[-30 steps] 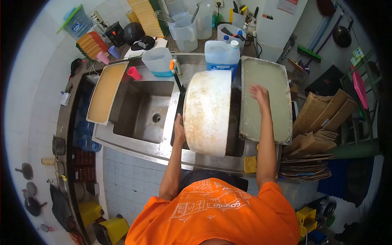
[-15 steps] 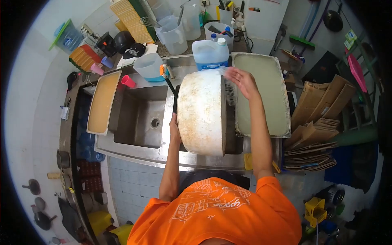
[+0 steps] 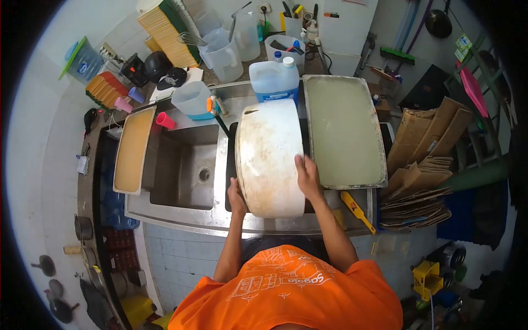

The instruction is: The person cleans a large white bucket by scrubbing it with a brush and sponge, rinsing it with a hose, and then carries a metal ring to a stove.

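A large white round tub [image 3: 270, 159] with brown stains stands on its edge over the right sink basin, its curved side facing me. My left hand [image 3: 237, 198] grips its lower left edge, the fingers partly hidden behind it. On the right edge, my right hand [image 3: 307, 176] holds the rim with the thumb on the curved wall. The inside of the tub faces away and is hidden. Behind its top stands a translucent jug of blue liquid [image 3: 275, 80]. A tap with an orange handle [image 3: 210, 104] and black hose is just left of the tub.
A deep tray of cloudy greenish liquid [image 3: 346, 132] lies right of the tub, with a yellow-handled tool [image 3: 357, 212] at its front. On the left are the other sink basin [image 3: 184, 165], a tray of orange-tan liquid [image 3: 133, 151] and a pink cup [image 3: 165, 121]. Cardboard [image 3: 421, 181] is stacked at right.
My right hand has come down from above the tub's upper right edge to grip its right rim. The tub has turned, showing a different stain pattern. The yellow-handled tool now shows more fully.
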